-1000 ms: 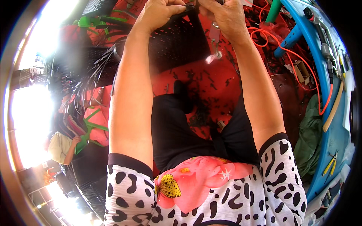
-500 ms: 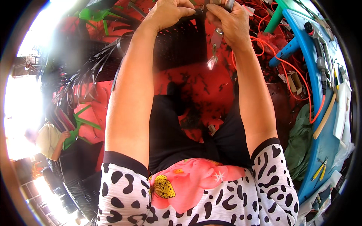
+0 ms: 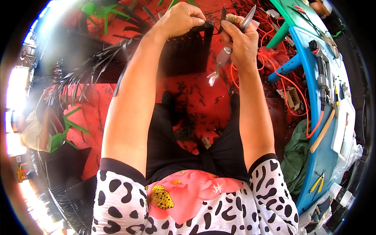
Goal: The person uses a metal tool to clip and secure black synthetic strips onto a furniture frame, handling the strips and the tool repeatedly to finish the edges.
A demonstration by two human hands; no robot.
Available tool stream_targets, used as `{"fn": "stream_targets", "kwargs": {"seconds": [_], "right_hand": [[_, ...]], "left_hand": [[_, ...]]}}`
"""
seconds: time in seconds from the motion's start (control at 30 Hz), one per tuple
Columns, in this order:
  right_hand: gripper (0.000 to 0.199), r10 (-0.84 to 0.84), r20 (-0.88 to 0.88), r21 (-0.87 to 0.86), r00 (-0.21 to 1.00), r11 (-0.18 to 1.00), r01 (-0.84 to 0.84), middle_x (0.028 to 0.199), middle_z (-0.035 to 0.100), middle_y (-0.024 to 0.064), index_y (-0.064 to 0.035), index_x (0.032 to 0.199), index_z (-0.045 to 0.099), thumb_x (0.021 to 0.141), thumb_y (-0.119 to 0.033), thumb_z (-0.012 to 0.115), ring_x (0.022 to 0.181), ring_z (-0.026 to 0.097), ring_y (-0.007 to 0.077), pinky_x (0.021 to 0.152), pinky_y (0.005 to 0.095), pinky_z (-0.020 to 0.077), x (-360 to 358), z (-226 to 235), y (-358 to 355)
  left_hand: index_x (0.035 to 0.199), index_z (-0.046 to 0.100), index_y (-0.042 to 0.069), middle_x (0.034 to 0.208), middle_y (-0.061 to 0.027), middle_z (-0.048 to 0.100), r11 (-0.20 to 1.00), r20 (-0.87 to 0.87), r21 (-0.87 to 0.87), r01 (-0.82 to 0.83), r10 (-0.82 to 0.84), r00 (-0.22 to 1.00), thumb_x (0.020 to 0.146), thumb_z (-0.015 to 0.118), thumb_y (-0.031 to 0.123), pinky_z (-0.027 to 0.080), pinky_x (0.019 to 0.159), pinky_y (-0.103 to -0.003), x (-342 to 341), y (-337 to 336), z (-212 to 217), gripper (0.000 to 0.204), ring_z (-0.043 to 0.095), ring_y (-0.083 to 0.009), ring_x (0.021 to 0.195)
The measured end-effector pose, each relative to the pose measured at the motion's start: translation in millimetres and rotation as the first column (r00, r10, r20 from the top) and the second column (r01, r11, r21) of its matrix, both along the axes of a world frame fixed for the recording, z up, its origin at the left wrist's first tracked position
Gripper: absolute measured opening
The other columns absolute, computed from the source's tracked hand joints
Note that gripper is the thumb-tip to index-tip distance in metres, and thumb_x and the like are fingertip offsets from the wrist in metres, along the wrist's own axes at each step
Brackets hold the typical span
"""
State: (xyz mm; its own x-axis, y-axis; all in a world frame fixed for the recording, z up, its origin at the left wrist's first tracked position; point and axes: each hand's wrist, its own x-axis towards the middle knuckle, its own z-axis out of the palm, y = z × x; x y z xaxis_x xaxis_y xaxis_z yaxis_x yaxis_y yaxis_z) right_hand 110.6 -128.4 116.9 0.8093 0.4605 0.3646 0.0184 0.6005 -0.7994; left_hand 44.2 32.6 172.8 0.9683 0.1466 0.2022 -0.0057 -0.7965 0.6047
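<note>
In front of me is a black woven piece (image 3: 186, 58), dark and boxy with small gaps in its weave. The fingers of my left hand (image 3: 178, 21) are pinched at its upper right corner. Just right of that corner, my right hand (image 3: 243, 43) is closed around a pointed metal tool (image 3: 249, 17). Its tip sticks up past the fingers, and a greyish handle-like end with clear plastic hangs below the palm. A short black strip (image 3: 223, 17) stands between that thumb and forefinger. Long loose black strips (image 3: 98, 62) fan out to the left of the woven piece.
At right, a blue table (image 3: 307, 164) carries a power tool (image 3: 322, 74), a wooden-handled tool (image 3: 323, 131) and yellow-handled pliers (image 3: 318, 183). An orange cord (image 3: 288, 80) loops down beside it. Black scraps litter the red floor (image 3: 219, 98). A person (image 3: 37, 131) is at left near a green stool (image 3: 68, 127).
My right hand has come apart from the woven corner, with the tool's tip and a black strip now showing. My left hand stays at the corner. The whole view has shifted slightly.
</note>
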Motion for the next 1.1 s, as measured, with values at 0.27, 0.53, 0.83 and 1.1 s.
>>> {"fn": "stream_targets", "kwargs": {"seconds": [0.27,0.53,0.83,1.1], "right_hand": [[0.011,-0.032,-0.023,-0.183,0.999,0.983,0.027,0.063,0.055,-0.0031,0.0,0.09,0.063,0.079,-0.002,0.061,0.05,0.043,0.0022,0.044,0.0173,0.0319,-13,3,-13],[0.014,-0.005,-0.066,-0.307,0.998,0.951,-0.015,0.064,0.054,-0.0024,-0.0015,0.091,0.061,0.077,0.0,0.062,0.051,0.045,0.0037,0.046,0.0177,0.0349,-26,-2,-18],[0.02,0.003,-0.175,-0.168,0.985,0.985,-0.033,0.066,0.056,0.0011,0.0007,0.097,0.057,0.078,0.0,0.063,0.046,0.046,0.0054,0.041,0.0177,0.0337,-23,-3,-19],[0.02,-0.061,-0.102,-0.245,0.993,0.969,0.035,0.067,0.057,0.0006,0.0022,0.096,0.058,0.077,-0.001,0.063,0.049,0.047,0.0046,0.044,0.0178,0.0355,-27,-6,-14]], "left_hand": [[0.085,0.068,0.0,0.068,-0.009,0.065,0.999,-0.027,-0.042,-0.014,0.013,1.0,0.076,0.063,0.012,0.047,0.061,-0.03,2,-2,1,0.015,0.059,-0.0137,0.063],[0.083,0.067,0.0,0.068,-0.0096,0.065,0.999,0.056,-0.023,0.023,-0.022,0.998,0.075,0.062,0.011,0.047,0.062,-0.03,1,2,-4,0.015,0.06,-0.0146,0.063],[0.082,0.067,0.0,0.066,-0.0092,0.064,1.0,-0.005,-0.03,0.001,-0.001,1.0,0.075,0.063,0.01,0.047,0.06,-0.03,0,-4,2,0.013,0.058,-0.0135,0.062],[0.083,0.067,0.0,0.067,-0.0095,0.064,1.0,0.019,-0.026,-0.008,0.009,1.0,0.076,0.063,0.01,0.047,0.061,-0.03,-1,-1,0,0.014,0.059,-0.0142,0.063]]}}
